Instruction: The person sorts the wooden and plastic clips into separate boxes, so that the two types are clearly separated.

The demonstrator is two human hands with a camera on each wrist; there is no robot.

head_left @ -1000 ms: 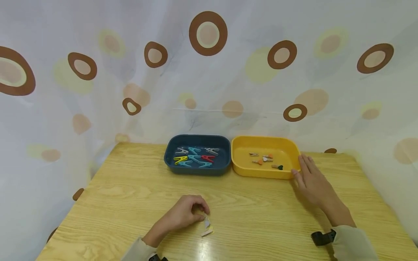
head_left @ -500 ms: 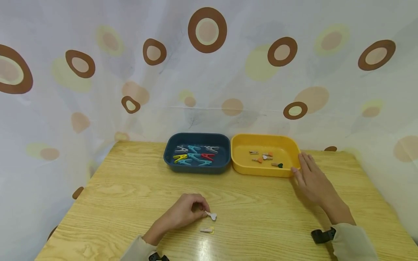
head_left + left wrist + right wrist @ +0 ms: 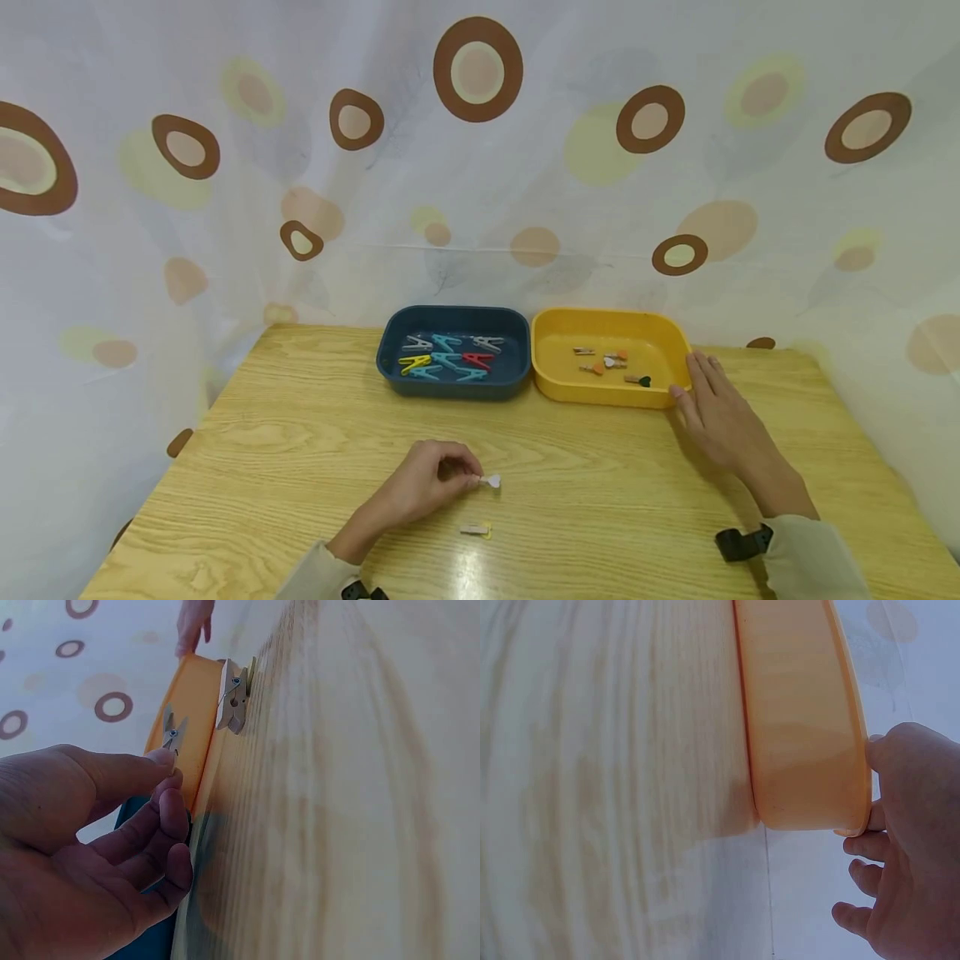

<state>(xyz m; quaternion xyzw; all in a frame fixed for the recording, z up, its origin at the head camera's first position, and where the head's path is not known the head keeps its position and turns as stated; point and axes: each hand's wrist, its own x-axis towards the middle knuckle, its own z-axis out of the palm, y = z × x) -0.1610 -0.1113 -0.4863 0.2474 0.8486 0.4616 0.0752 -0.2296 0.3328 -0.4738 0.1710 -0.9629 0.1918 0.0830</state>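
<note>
Between thumb and fingertips my left hand [image 3: 435, 482] pinches a small wooden clothespin with a white heart [image 3: 492, 481], just over the table. The left wrist view shows the tail of this clothespin [image 3: 174, 733] at the thumb tip. A second wooden clothespin with a yellow edge [image 3: 474, 529] lies on the table nearer the front. My right hand [image 3: 723, 421] rests with fairly straight fingers against the right front corner of the yellow tray [image 3: 600, 395]. In the right wrist view, thumb and fingers touch the tray's rim [image 3: 862, 750].
Inside the yellow tray lie several small wooden clothespins with hearts, one of them dark green [image 3: 643, 381]. A dark blue tray [image 3: 453, 389] stands beside it on the left, with several plastic clothespins, including a red one [image 3: 477, 360]. A patterned curtain [image 3: 480, 183] hangs behind the table [image 3: 300, 433].
My left hand has lifted the white-heart clothespin slightly away from the other one and turned it so its heart points right. The right hand stays on the yellow tray.
</note>
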